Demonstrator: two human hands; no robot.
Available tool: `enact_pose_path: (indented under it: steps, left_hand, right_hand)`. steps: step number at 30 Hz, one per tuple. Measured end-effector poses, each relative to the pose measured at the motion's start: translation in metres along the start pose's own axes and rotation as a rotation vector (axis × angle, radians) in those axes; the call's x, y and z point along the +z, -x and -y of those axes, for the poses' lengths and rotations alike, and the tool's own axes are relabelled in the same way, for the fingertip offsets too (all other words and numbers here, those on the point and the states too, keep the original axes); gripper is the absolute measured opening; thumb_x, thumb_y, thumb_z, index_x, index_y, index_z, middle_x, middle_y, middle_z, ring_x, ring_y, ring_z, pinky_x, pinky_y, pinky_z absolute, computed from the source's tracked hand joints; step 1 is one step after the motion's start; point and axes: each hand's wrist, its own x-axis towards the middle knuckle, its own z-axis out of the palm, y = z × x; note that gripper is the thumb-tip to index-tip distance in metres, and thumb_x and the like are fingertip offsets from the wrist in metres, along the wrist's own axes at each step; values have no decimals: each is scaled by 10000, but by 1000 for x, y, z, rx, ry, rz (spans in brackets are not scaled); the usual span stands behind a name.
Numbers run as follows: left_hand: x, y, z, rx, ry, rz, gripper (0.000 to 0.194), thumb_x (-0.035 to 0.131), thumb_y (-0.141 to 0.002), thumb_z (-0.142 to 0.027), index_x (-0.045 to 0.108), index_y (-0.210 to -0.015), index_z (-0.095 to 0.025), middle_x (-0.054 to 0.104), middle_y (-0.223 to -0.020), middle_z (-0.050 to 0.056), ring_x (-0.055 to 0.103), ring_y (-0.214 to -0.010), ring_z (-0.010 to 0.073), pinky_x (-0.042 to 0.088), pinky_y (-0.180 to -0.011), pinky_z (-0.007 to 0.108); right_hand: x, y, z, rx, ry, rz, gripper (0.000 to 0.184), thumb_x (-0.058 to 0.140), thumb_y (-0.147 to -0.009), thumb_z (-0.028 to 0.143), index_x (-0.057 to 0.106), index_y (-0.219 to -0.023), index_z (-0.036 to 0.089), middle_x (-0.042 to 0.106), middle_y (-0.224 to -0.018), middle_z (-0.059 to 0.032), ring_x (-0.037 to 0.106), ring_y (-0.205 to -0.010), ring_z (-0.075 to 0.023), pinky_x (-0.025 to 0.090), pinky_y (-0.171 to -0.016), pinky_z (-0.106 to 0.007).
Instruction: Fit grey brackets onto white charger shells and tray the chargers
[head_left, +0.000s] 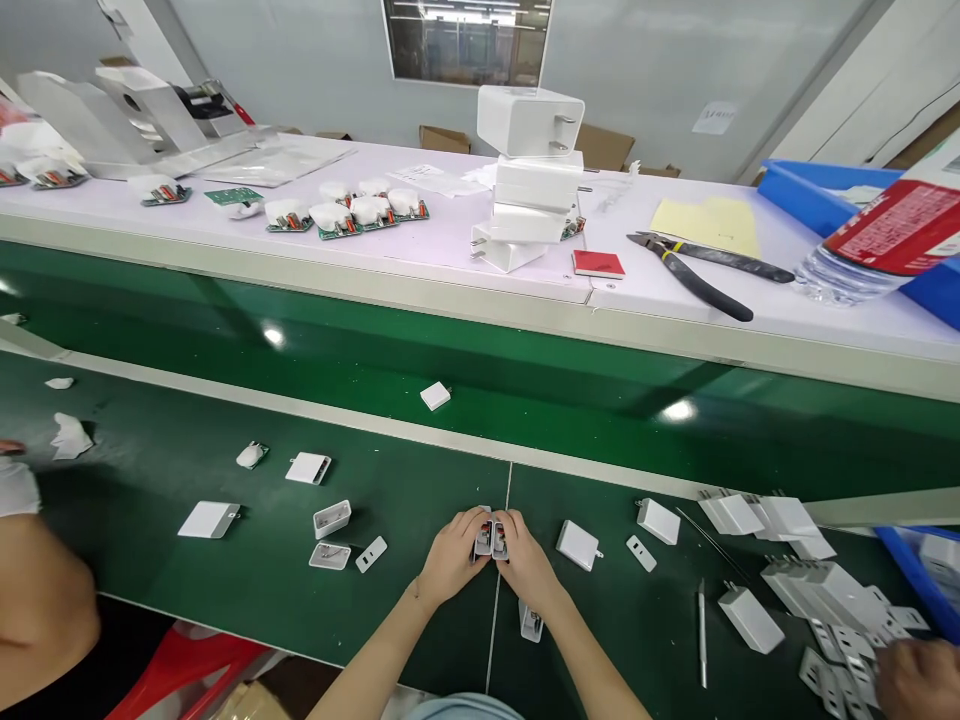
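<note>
My left hand (454, 555) is closed around an open white charger housing (483, 540) with circuit parts showing inside. Side by side with it, a second such housing (500, 541) is gripped in my right hand (527, 562). The two housings appear to touch. Below my right forearm lies another open charger housing (531, 622). Left of my hands are an open shell (331, 518), a shallower shell (330, 556) and a small port cover (371, 554). To the right sit a white charger (579, 545) and another port cover (641, 553).
Chargers (825, 590) and metal-looking plates (840, 660) crowd the right, near a co-worker's hand (919, 680). A knife-like tool (702, 635) lies there. Another person's arm (45, 600) is at left. The raised shelf holds stacked chargers (532, 185), pliers (697, 265) and a bottle (892, 235).
</note>
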Motion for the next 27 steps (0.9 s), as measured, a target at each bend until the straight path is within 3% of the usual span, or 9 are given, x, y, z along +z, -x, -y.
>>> enact_pose_path:
  steps: [4, 8, 11, 13, 16, 19, 23, 25, 27]
  left_hand:
    - [-3, -2, 1, 13, -45, 46, 713, 706, -672, -105, 421, -1301, -281, 531, -1323, 75, 520, -1223, 310, 534, -909, 464]
    - [-8, 1, 5, 43, -61, 48, 839, 765, -627, -98, 371, -1345, -280, 488, -1382, 76, 443, -1312, 308, 398, -1088, 512]
    - [-8, 4, 8, 44, -56, 44, 861, 767, -647, -141, 328, -1375, -273, 448, -1424, 92, 418, -1338, 309, 395, -1098, 505]
    - [-7, 5, 10, 39, -51, 44, 824, 723, -685, -124, 311, -1383, -274, 447, -1425, 94, 440, -1324, 297, 450, -1052, 479]
    - [-5, 1, 11, 41, -55, 38, 697, 623, -744, -68, 345, -1350, -270, 474, -1398, 83, 470, -1299, 268, 474, -1028, 453]
    - [-7, -8, 10, 71, -66, 38, 566, 608, -771, -81, 419, -1276, -251, 535, -1322, 72, 503, -1260, 251, 453, -1048, 448]
    - [-10, -20, 9, 119, -92, 52, 476, 668, -788, -188, 461, -1216, -216, 588, -1227, 80, 547, -1193, 246, 457, -1042, 440]
    - [-12, -21, 8, 137, -118, 55, 557, 725, -755, -249, 451, -1238, -213, 588, -1234, 88, 539, -1204, 266, 432, -1061, 481]
    - [-15, -20, 7, 146, -157, 50, 722, 790, -690, -329, 418, -1297, -206, 551, -1304, 115, 482, -1267, 322, 363, -1095, 568]
  right_hand:
    - [-15, 0, -4, -23, -101, 42, 750, 524, -740, 3, 303, -1416, 239, 371, -1368, -124, 500, -1226, -255, 499, -960, -383]
    - [-40, 45, -18, 19, -183, 31, 830, 623, -793, 215, 158, -1475, 300, 280, -1471, -113, 452, -1286, -245, 474, -998, -376]
    - [-29, 87, -27, 73, -197, 34, 939, 737, -662, 229, 242, -1456, 310, 315, -1469, -111, 485, -1252, -297, 505, -945, -401]
    - [-9, 99, -31, 102, -199, -14, 810, 674, -656, 131, 364, -1389, 281, 386, -1417, -113, 576, -1137, -278, 541, -860, -374]
    - [17, 83, -33, 141, -197, -153, 604, 478, -732, 42, 412, -1314, 193, 428, -1355, -150, 583, -1132, -245, 518, -906, -373]
    - [20, 46, -32, 111, -193, -218, 596, 435, -791, 57, 337, -1367, 170, 415, -1381, -167, 468, -1283, -255, 435, -1033, -428]
    - [-4, 14, -28, -40, -161, -107, 673, 525, -714, 12, 406, -1349, 202, 490, -1361, -102, 513, -1240, -220, 452, -1031, -365]
    - [-26, 6, -31, -93, -127, -26, 776, 654, -667, 68, 389, -1382, 211, 494, -1375, -94, 560, -1180, -218, 502, -967, -321]
    - [-52, -9, -35, -95, -74, 3, 800, 707, -705, 189, 349, -1420, 211, 500, -1373, -112, 602, -1100, -223, 541, -893, -333]
